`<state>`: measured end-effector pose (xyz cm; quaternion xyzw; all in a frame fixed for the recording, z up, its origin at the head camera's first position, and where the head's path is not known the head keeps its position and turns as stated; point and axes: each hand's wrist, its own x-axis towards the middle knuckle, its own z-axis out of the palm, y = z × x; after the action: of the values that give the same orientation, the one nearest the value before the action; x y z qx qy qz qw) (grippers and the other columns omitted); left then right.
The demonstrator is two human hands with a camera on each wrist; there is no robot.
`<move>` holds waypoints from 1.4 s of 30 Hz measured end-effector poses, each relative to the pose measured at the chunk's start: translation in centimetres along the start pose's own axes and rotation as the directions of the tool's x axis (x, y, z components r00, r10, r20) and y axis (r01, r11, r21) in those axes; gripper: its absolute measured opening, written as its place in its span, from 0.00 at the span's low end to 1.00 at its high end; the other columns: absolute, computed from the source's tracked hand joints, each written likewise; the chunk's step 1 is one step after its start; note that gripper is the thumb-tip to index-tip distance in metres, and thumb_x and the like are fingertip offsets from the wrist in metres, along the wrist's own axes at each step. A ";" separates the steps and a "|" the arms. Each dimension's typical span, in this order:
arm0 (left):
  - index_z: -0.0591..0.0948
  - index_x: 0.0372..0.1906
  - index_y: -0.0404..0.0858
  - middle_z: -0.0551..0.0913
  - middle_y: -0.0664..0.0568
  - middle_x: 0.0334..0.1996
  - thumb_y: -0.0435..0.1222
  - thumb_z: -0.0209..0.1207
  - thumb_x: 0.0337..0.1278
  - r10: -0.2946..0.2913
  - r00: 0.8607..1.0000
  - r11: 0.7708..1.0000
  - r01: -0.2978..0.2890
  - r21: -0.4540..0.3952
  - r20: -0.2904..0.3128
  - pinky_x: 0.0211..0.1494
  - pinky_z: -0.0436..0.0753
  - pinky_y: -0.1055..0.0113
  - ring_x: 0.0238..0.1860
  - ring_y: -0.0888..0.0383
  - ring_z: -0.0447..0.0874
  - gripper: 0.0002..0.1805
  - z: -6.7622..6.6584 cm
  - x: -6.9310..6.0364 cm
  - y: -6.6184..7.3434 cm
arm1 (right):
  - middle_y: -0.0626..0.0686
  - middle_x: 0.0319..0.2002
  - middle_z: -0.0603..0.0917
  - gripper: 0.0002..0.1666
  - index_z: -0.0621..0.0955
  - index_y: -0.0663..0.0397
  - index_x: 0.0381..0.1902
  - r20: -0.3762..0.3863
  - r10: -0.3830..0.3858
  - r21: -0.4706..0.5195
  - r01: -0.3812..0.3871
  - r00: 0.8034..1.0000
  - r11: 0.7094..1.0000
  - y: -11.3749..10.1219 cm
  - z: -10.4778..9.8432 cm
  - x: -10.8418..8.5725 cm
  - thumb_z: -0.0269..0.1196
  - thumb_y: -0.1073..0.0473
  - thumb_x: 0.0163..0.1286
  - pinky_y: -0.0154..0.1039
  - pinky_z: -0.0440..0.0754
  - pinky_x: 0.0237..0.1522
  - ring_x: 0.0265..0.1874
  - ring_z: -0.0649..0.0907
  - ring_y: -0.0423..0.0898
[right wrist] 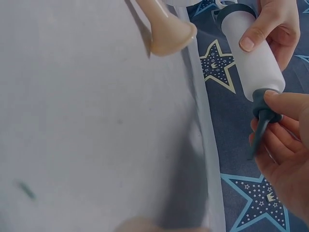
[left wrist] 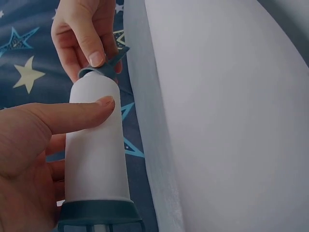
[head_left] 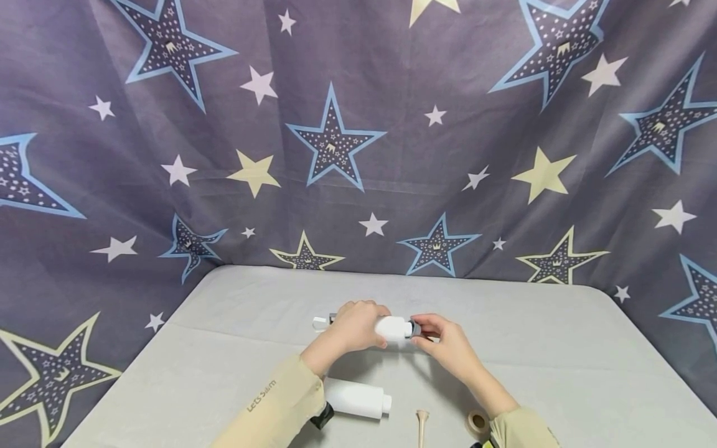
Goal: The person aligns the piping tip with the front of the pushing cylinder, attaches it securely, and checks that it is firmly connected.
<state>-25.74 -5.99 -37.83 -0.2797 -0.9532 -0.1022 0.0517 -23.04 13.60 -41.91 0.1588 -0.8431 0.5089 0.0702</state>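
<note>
My left hand grips a white plastic tube round its body, held level above the far part of the table. The left wrist view shows a dark teal collar on the tube's wide end, and a white loop sticks out beyond it. At the narrow end, my right hand pinches a dark teal cap between thumb and fingers. This cap has a long tapered spout and sits against the tube's neck. Whether it is seated fully cannot be made out.
A second white bottle-like tube lies on the grey-covered table below my left forearm. Near the front edge are a beige flared stick and a brown ring-shaped roll. A star-patterned curtain hangs behind.
</note>
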 end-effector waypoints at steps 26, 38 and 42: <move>0.83 0.42 0.48 0.83 0.54 0.34 0.46 0.71 0.30 0.012 1.000 0.999 -0.011 0.048 -0.003 0.37 0.70 0.65 0.34 0.57 0.78 0.24 -0.4 0.0 0.9 | 0.50 0.39 0.83 0.20 0.80 0.57 0.44 -0.005 -0.168 -0.198 0.164 0.986 0.966 1.4 -0.2 0.5 0.68 0.64 0.50 0.41 0.79 0.44 0.36 0.83 0.45; 0.83 0.43 0.49 0.83 0.54 0.34 0.46 0.71 0.28 0.031 0.999 0.997 -0.030 0.074 -0.017 0.36 0.70 0.66 0.33 0.57 0.79 0.25 -0.8 0.0 1.1 | 0.49 0.39 0.83 0.20 0.81 0.57 0.43 -0.015 -0.211 -0.217 0.203 0.977 0.955 0.9 -0.5 0.5 0.69 0.64 0.48 0.40 0.79 0.43 0.36 0.82 0.44; 0.83 0.43 0.49 0.83 0.54 0.35 0.46 0.71 0.29 0.031 0.999 0.997 -0.029 0.067 -0.019 0.36 0.70 0.66 0.34 0.57 0.78 0.25 -0.7 -0.1 1.1 | 0.49 0.39 0.83 0.20 0.81 0.57 0.43 -0.017 -0.229 -0.213 0.220 0.973 0.952 0.9 -0.5 0.4 0.69 0.64 0.48 0.40 0.79 0.43 0.36 0.82 0.44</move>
<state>-24.99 -5.30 -36.94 -0.2911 -0.9512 -0.0724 0.0721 -23.75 14.37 -42.26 0.2346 -0.8670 0.4090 0.1613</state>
